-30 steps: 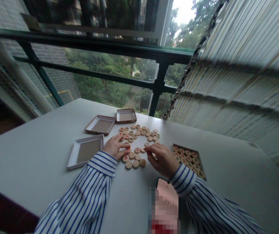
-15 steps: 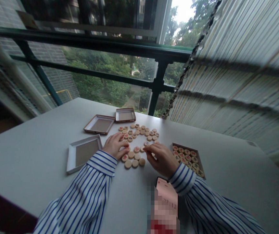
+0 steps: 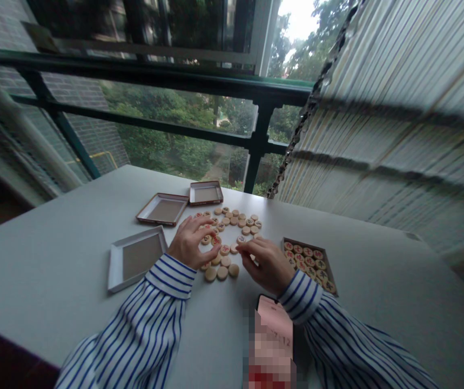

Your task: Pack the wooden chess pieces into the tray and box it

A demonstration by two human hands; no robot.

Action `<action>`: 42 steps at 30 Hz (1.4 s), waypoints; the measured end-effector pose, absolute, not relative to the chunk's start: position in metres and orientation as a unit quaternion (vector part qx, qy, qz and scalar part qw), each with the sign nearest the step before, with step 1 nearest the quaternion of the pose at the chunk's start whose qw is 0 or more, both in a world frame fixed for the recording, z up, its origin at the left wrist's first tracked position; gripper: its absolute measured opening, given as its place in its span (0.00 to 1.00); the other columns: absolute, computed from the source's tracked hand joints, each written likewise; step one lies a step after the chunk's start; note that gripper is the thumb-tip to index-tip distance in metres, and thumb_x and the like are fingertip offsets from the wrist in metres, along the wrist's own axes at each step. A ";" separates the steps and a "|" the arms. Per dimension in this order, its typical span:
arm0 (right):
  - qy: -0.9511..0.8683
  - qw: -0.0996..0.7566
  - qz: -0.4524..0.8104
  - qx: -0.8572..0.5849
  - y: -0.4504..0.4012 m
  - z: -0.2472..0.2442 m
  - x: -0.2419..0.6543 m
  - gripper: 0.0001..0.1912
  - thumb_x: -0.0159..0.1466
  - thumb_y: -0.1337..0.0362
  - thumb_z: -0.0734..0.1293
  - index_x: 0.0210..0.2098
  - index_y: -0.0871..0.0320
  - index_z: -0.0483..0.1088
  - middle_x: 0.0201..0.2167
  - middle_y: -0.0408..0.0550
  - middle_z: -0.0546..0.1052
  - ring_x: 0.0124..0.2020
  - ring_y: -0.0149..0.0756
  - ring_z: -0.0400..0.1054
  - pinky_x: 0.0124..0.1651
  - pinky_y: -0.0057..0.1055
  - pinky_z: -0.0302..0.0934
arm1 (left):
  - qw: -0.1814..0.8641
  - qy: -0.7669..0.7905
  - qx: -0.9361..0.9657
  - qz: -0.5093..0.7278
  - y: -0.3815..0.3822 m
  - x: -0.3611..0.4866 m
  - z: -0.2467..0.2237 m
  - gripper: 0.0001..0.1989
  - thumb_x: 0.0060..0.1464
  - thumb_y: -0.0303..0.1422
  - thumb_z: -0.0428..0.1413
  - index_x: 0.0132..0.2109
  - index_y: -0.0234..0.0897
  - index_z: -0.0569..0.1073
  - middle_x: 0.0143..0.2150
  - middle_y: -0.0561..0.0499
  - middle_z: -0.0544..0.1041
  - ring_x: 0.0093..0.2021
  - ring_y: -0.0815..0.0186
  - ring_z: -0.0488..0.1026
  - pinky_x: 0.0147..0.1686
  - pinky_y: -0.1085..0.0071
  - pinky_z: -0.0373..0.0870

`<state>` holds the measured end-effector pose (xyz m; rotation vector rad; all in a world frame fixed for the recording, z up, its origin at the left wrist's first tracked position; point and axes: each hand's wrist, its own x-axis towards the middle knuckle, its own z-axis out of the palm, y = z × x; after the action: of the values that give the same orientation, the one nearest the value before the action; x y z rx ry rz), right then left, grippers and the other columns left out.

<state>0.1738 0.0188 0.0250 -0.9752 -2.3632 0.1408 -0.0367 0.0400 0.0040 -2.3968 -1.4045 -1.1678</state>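
Round wooden Chinese chess pieces (image 3: 222,273) lie in a loose ring on the white table, some with red or black characters and others blank side up. My left hand (image 3: 191,243) is over the ring's left side. Its thumb and index finger close around a red-marked chess piece (image 3: 216,240), apparently just above the table. My right hand (image 3: 268,265) is on the right side with its fingers pinched together, the tips against the edge of a pale chess piece (image 3: 234,248). The fingers partly hide that piece.
A box (image 3: 331,259) of chess pieces in rows stands to the right. At the left are a white tray (image 3: 114,270) and two brown-edged lids (image 3: 162,222). A phone (image 3: 274,319) lies in front, partly pixelated. Beyond the table are a green railing (image 3: 175,75) and a blind (image 3: 397,124).
My left hand has shifted slightly, and the red-marked piece at its fingertips has moved away from me and to the right. My right hand has hardly moved. The view has turned a little.
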 end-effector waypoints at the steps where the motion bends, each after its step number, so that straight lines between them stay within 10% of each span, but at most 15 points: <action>1: -0.884 0.288 0.053 -0.365 0.019 0.025 0.174 0.09 0.58 0.71 0.59 0.36 0.58 0.68 0.28 0.47 0.73 0.32 0.32 0.65 0.36 0.29 0.56 | 0.066 -0.461 -0.794 -0.391 0.040 -0.036 0.005 0.09 0.43 0.37 0.55 0.32 0.38 0.71 0.44 0.47 0.72 0.48 0.59 0.66 0.54 0.56 0.54; 42: -0.820 0.357 0.031 -0.446 0.000 0.080 0.240 0.10 0.56 0.71 0.60 0.36 0.60 0.70 0.29 0.48 0.74 0.31 0.33 0.67 0.37 0.31 0.61 | 0.073 -0.351 -0.832 -0.424 0.025 0.033 0.055 0.07 0.44 0.35 0.55 0.32 0.37 0.71 0.42 0.47 0.73 0.44 0.61 0.69 0.53 0.54 0.54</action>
<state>0.2398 0.0003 0.0795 -1.1506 -2.1169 0.0792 0.0335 0.0249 0.0546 -2.4992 -1.0533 -1.2738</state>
